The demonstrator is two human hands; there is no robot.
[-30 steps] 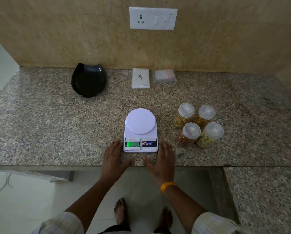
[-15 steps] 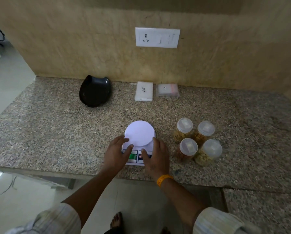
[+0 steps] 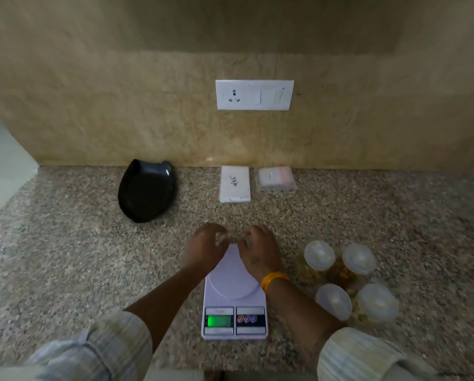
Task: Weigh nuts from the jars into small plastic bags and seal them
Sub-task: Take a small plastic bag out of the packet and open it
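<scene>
On the granite counter [image 3: 65, 257], far left at the back wall: black tray [image 3: 146, 194], empty as far as I can tell. Next right, white packet w/ handwriting [image 3: 235, 183], then a clear pack of small zip bags [image 3: 276, 179], both against the wall. Nearer centre, left hand [image 3: 205, 250] and right hand [image 3: 259, 253] are stretched past the far edge of the digital scale [image 3: 234, 292], close together, fingers curled; blurred, so can't tell if they grip anything, prob. empty. Scale display lit green, platform bare. Right of the scale, just beside it: 4 nut jars [image 3: 348, 281] in a tight cluster, lids all on.

Step, as I judge it: very start, setup only. Nothing bagged, nothing weighed. Hands seem headed for the packets at the back, likely to fetch a bag. Next move calls for pulling one bag from the pack w/o dragging the rest, opening its mouth, then uncapping a jar. Nuts are untouched in the jars.
</scene>
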